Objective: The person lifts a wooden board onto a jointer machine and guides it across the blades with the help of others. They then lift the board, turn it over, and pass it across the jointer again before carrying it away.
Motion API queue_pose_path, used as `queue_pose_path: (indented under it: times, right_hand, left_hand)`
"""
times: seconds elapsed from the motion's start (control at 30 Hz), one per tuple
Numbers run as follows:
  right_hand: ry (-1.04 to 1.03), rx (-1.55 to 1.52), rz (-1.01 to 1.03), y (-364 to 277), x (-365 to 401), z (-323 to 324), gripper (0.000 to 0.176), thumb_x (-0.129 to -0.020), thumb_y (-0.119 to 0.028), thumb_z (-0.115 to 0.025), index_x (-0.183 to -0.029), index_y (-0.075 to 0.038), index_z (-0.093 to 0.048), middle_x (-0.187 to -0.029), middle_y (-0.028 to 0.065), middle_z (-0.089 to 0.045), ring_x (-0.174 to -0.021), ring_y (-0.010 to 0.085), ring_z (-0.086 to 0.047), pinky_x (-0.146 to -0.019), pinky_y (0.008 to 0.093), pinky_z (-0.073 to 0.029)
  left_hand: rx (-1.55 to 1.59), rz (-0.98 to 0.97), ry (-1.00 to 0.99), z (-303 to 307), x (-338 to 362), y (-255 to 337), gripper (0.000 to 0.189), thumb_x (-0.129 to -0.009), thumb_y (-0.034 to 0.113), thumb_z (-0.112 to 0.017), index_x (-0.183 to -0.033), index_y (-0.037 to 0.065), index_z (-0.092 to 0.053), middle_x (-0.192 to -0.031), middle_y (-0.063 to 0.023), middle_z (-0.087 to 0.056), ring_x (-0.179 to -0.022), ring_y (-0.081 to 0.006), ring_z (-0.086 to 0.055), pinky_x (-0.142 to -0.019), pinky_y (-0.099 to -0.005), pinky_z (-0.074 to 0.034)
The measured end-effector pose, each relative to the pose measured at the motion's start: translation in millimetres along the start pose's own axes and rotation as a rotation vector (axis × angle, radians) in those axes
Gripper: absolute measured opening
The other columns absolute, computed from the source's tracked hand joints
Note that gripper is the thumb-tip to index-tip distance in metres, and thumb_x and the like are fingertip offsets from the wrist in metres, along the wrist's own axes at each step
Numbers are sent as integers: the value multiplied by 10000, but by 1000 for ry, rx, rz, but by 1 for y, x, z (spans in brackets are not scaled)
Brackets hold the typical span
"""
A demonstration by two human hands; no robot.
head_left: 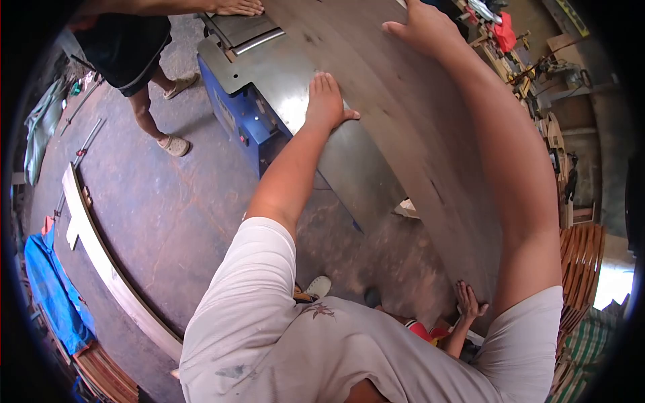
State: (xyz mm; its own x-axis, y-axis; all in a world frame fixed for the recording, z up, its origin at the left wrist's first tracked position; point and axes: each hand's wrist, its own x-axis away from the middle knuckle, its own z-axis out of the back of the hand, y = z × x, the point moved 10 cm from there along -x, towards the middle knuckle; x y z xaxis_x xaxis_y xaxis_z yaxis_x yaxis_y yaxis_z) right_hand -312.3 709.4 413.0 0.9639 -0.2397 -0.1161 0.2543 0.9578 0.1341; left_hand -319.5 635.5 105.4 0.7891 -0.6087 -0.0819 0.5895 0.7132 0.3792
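A long, wide wooden board (403,121) lies along a blue-based machine with a bare metal table (282,67). My left hand (327,102) rests flat at the board's near-left edge, fingers stretched out together and thumb apart. Higher up, my right hand (426,28) holds the board's right edge, its thumb over the face; its fingertips are cut off by the top of the view. Another person's hand (238,7) lies at the far end by the machine. A further person's hand (470,301) touches the board's low end, beside my right arm.
A person in dark shorts (127,50) stands left of the machine's blue base (235,121). A long pale plank (114,269) lies on the left, near a blue cloth (57,295). Curved wooden pieces (581,262) are stacked at the right, below cluttered tools.
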Motion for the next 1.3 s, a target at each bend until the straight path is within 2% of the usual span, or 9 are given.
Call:
queue_pose_path:
  times: [0.1, 0.37, 0.8, 0.97, 1.1, 1.17, 1.2, 1.27, 1.3]
  right_hand:
    - [-42, -19, -38, -12, -15, -2, 763, -827, -365, -741, -1396, 27, -417, -1131, 306, -669, -1058, 431, -664, -904, 493, -537]
    - [6, -21, -25, -46, -95, -7, 716, -838, -389, -750, -1353, 11, -456, -1239, 274, -647, -1176, 403, -624, -988, 467, -514]
    - [91, -32, 46, -91, -199, -16, 726, -813, -419, -761, -1326, 30, -512, -1254, 262, -648, -1191, 389, -622, -1005, 451, -513]
    - [60, -59, 32, -98, -240, -23, 743, -796, -443, -774, -1320, 24, -531, -1286, 258, -635, -1201, 381, -620, -1017, 448, -506]
    - [79, -55, 72, -94, -253, -37, 813, -807, -417, -771, -1444, -31, -444, -1302, 243, -631, -1218, 378, -609, -1022, 457, -500]
    - [-2, -102, 215, -58, -221, -49, 803, -904, -297, -708, -1558, -75, -297, -1350, 262, -595, -1230, 397, -596, -1012, 448, -478]
    - [-9, -148, 280, -55, -167, -36, 813, -909, -277, -692, -1563, -44, -268, -1409, 277, -547, -1292, 385, -554, -1062, 423, -446]
    - [-7, -160, 269, -7, -57, -29, 829, -914, -242, -684, -1590, -78, -233, -1563, 246, -380, -1444, 346, -394, -1189, 398, -311]
    - [5, -204, 274, 11, 2, -17, 872, -890, -236, -699, -1607, -170, -206, -1466, 273, -472, -1344, 394, -505, -1082, 445, -437]
  left_hand:
    - [19, 3, 4, -1, 0, -1, 1333, -707, 725, -736, -1513, -174, -172, -1583, -337, -256, -1528, -411, -171, -1251, -471, -120]
    - [46, 21, -8, -3, -1, -2, 1358, -682, 719, -754, -1514, -172, -156, -1589, -336, -237, -1531, -412, -156, -1250, -473, -137]
    - [75, 42, -122, -2, 0, -3, 1341, -712, 722, -724, -1530, -155, -126, -1615, -312, -199, -1543, -394, -120, -1257, -463, -95]
    - [66, 39, -134, -2, -3, -4, 1351, -719, 724, -720, -1533, -157, -98, -1622, -308, -182, -1547, -390, -105, -1259, -459, -78]
    - [68, 58, -212, -1, -1, -4, 1353, -729, 724, -713, -1536, -157, -77, -1631, -303, -161, -1552, -383, -77, -1260, -454, -59]
    - [72, 58, -199, -5, -2, -4, 1352, -736, 723, -711, -1544, -146, -62, -1640, -291, -145, -1556, -372, -69, -1260, -453, -44]
    - [63, 62, -191, -8, -2, -5, 1351, -744, 723, -709, -1551, -135, -47, -1650, -279, -129, -1559, -361, -62, -1260, -452, -29]
    - [75, 75, -215, -8, -1, -6, 1352, -741, 726, -708, -1554, -130, -47, -1650, -276, -130, -1559, -360, -60, -1259, -450, -29]
    - [67, 82, -234, -7, -3, -6, 1353, -739, 729, -707, -1556, -124, -48, -1651, -273, -131, -1560, -360, -59, -1259, -448, -28]
